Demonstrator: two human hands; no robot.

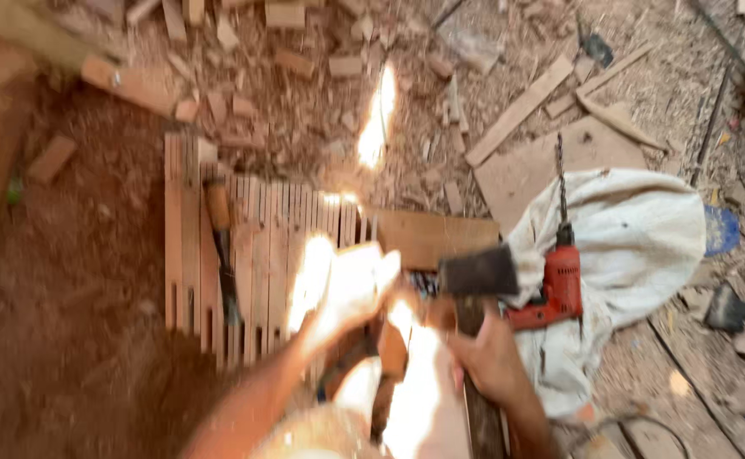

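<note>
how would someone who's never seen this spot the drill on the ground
Start at the crumpled white cloth on the sawdust floor, right of the slatted wooden panel. The drill lies on the cloth's left part, just beyond the hammer held in the right hand. It is the only bright red thing there, with a long thin bit.
</note>
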